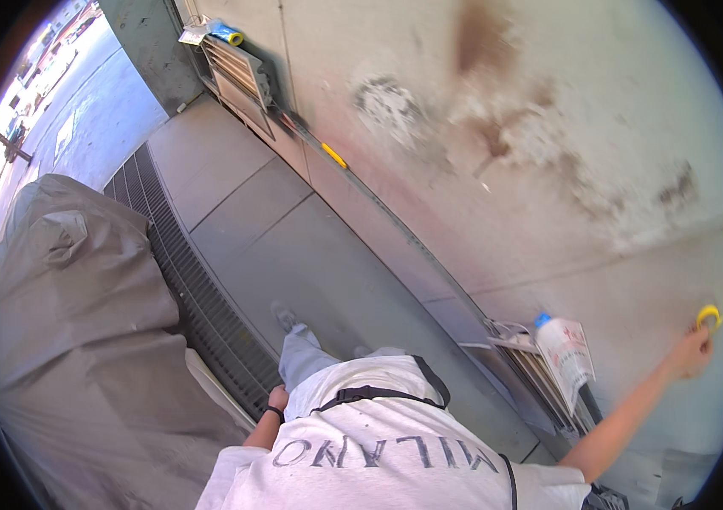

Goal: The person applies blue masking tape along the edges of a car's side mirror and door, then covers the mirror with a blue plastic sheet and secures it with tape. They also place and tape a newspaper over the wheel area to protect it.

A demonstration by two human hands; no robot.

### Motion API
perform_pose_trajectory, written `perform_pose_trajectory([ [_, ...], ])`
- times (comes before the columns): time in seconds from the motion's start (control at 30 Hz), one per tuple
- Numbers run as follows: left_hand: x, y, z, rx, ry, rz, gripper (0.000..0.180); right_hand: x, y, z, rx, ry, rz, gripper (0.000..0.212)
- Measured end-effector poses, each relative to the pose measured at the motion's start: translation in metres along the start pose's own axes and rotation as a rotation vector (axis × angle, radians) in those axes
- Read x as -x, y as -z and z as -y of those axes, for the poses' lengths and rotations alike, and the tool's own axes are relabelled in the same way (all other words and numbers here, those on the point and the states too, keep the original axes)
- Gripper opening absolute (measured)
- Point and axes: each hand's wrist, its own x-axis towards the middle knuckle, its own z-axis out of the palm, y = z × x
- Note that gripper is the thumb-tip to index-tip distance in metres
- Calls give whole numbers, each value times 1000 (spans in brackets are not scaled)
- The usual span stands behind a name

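Note:
My right hand (691, 354) is stretched out to the right, close to the large pale wall panel (599, 293). Its fingers close on a small roll of yellow tape (708, 316), with a bit of the tape sticking out at one side. Down beside my left hip hangs my left hand (278, 397), with a dark band at the wrist. It is partly hidden by my body, and its fingers are too small to make out. Brown and white stains (497, 127) mark the panel's upper part.
A grey cover (90, 331) drapes a bulky thing at my left, beside a floor grating (183, 255). A slatted vent (238, 72) with a blue-and-yellow roll (227, 33) is farther ahead. A white printed sheet (565, 350) rests by another slatted vent. A yellow-handled tool (333, 155) lies on the ledge.

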Motion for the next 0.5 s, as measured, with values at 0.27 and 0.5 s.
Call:
perform_pose_trajectory([
  [0.27,-198,224,-30,-122,16,65,33,45,38,136,-536,-98,-413,25],
  [0.5,-315,403,-68,-34,-118,-252,30,305,-99,380,-441,735,501,32],
])
